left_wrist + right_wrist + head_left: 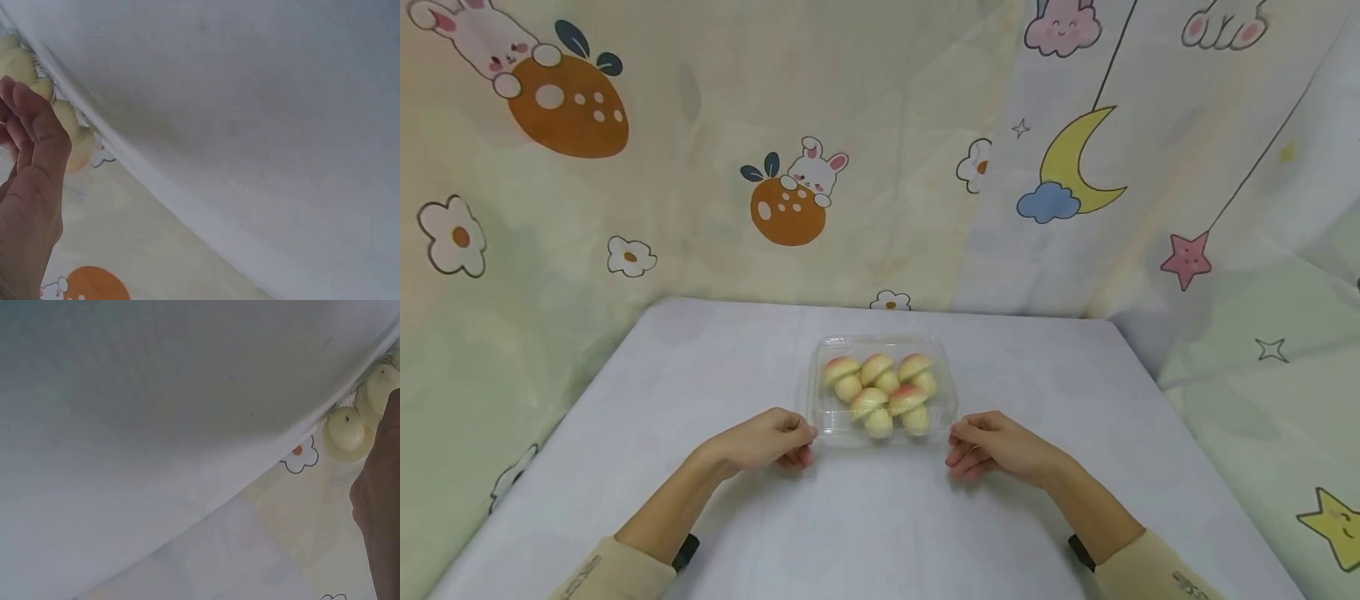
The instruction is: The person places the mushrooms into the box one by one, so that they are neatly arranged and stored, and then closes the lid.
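A clear plastic box (951,408) lies on the white table, with several pale yellow mushroom-shaped pieces (878,423) in it, their caps tinged pink. My left hand (767,440) pinches the box's near left corner between thumb and forefinger, the other fingers curled below. At the near right corner, my right hand (1000,450) does the same with its thumb and forefinger. The left wrist view shows the left hand (34,144) beside the yellow pieces (65,119). Only the edge of the right hand (381,475) appears in the right wrist view, hiding its fingertips.
The white table (880,525) extends around the box on every side. A printed cloth (880,108) with rabbits, flowers, a moon and stars hangs behind the table and along its sides. Dark bands (686,552) circle both wrists below light sleeves (617,575).
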`<state>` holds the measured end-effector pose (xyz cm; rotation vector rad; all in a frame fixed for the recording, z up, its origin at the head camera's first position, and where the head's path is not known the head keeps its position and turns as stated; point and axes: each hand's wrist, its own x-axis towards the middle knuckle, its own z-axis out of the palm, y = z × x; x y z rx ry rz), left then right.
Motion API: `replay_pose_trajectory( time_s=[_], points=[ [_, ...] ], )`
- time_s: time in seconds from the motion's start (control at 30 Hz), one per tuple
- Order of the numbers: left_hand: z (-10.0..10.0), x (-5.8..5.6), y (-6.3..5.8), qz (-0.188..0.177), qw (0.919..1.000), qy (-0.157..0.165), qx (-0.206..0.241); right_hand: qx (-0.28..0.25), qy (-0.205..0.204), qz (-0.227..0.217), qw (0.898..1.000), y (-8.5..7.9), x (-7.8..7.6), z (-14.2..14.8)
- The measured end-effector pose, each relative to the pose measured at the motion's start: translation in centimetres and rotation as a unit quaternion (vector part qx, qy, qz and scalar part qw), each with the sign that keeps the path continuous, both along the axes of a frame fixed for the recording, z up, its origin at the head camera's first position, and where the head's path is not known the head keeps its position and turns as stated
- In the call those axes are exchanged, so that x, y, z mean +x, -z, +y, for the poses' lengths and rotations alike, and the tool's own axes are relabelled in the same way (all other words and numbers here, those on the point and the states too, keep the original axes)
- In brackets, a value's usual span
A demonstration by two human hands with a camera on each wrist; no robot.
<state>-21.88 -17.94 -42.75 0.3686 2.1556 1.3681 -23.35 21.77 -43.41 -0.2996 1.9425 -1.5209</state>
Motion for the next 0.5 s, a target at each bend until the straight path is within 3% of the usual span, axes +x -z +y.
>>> replay_pose_trajectory(
  time_s=[0.27,0.5],
  points=[
    [0.4,-1.0,0.6,-0.023,0.9989,-0.041,-0.004,-0.044,0.059,-0.053,0.996,0.6,-1.0,-1.1],
    [1.3,-2.4,0.4,-0.035,0.9964,-0.077,0.010,-0.075,0.120,-0.071,0.987,0.5,-1.5,-1.2]
  ],
)
